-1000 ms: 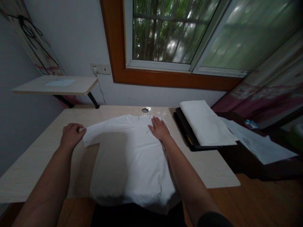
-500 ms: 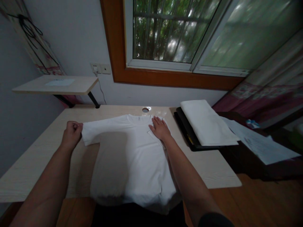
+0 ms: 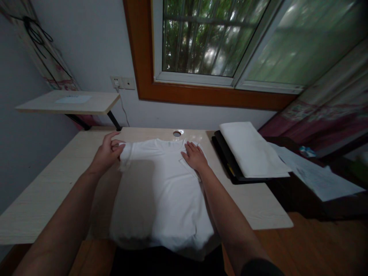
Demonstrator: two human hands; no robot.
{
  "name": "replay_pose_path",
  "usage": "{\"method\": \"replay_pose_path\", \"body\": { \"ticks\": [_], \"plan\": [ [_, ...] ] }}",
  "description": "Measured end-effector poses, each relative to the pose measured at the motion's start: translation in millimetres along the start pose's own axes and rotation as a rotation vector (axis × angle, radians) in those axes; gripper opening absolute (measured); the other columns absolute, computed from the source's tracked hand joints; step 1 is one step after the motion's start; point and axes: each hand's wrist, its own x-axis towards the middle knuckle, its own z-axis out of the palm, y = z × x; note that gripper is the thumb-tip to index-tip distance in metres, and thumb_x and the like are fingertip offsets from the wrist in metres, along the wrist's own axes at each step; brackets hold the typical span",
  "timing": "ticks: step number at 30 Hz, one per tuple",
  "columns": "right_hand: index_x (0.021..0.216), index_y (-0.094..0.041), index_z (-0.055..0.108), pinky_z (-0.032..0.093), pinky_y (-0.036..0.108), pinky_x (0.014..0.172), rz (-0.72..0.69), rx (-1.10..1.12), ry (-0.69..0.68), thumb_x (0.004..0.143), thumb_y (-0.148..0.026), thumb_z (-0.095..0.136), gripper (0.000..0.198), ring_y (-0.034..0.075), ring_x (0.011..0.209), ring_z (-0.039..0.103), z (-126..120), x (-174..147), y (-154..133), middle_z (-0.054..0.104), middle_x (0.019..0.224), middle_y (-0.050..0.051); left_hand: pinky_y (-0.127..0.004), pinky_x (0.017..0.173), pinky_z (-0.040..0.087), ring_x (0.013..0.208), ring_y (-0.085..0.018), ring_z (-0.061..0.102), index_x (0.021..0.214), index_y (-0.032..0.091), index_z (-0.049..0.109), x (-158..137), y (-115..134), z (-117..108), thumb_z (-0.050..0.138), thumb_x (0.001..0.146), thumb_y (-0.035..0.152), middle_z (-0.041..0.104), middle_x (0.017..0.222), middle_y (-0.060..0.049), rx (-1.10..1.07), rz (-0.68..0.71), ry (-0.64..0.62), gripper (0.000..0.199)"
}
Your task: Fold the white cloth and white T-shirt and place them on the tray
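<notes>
– Two contact points. Grip state?

– Left hand (image 3: 107,153): thumb against curled fingers, apparently pinching sleeve end of white T-shirt (image 3: 169,184); forefinger raised. Amount of cloth in pinch: cannot tell. Right hand (image 3: 196,157): spread flat, palm down on opposite shoulder, nothing gripped.

– Shirt position?

– Laid out on pale table (image 3: 258,209), collar toward wall (image 3: 161,115), lower end past near edge, by dark clothing (image 3: 161,264).

– Sleeve handling, in judgement?

– Press right palm down as anchor. Guide sleeve low and level, without dragging collar askew. Set edge down before easing pinch; stroke creases outward. Avoid sliding right palm: small cloth corner beside thumb, possibly a tucked sleeve, easily disturbed.

– Edges and room?

– Left: tabletop stretching well past left hand; probably roomiest direction. Ahead of left fingertips: leg of raised shelf (image 3: 97,101), near, so limit forward reach. Beyond collar: cable hole (image 3: 177,134), just beside. Right: black folder (image 3: 225,157) under white folded sheet (image 3: 253,151), near shirt; tighter. Near edge: overhanging hem, liable to slip under a pull toward lap. Tug lightly.
</notes>
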Motion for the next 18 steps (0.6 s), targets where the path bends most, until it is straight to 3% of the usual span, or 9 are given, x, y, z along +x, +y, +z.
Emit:
{"method": "replay_pose_path", "body": {
  "ticks": [3, 6, 12, 18],
  "plan": [
    [0.159, -0.014, 0.039, 0.016, 0.046, 0.127, -0.002, 0.002, 0.014, 0.108, -0.050, 0.034, 0.063, 0.025, 0.156, 0.024, -0.4, -0.4, -0.1, 0.029, 0.167, 0.011, -0.030, 0.063, 0.059, 0.074, -0.018, 0.073, 0.152, 0.024, 0.033, -14.6, 17.0, 12.5, 0.067, 0.090, 0.047, 0.073, 0.116, -0.011, -0.190, 0.025, -0.359, 0.074],
    [0.158, -0.014, 0.040, 0.017, 0.047, 0.127, -0.002, 0.009, 0.011, 0.108, -0.050, 0.034, 0.062, 0.026, 0.156, 0.025, -2.5, -1.6, -1.0, 0.029, 0.167, 0.012, -0.034, 0.074, 0.061, 0.084, -0.021, 0.075, 0.149, 0.023, 0.041, -27.8, 20.6, 16.0, 0.062, 0.095, 0.047, 0.072, 0.123, -0.015, -0.225, 0.103, -0.520, 0.063],
    [0.158, -0.014, 0.040, 0.016, 0.046, 0.127, 0.008, 0.013, -0.005, 0.108, -0.049, 0.034, 0.062, 0.025, 0.156, 0.024, -5.3, -2.0, -2.3, 0.029, 0.167, 0.011, -0.039, 0.089, 0.059, 0.106, -0.025, 0.070, 0.123, 0.024, 0.067, -35.9, -17.6, 2.2, 0.061, 0.091, 0.051, 0.071, 0.123, -0.012, 0.066, 0.234, -0.369, 0.043],
    [0.158, -0.013, 0.041, 0.016, 0.046, 0.127, 0.000, 0.018, 0.004, 0.107, -0.049, 0.035, 0.062, 0.025, 0.155, 0.025, -4.2, -1.9, -1.1, 0.030, 0.167, 0.010, -0.048, 0.105, 0.049, 0.118, -0.030, 0.060, 0.125, 0.026, 0.068, -56.9, -55.8, -3.1, 0.069, 0.084, 0.049, 0.067, 0.125, -0.010, 0.361, 0.359, -0.373, 0.047]
  ]
}}
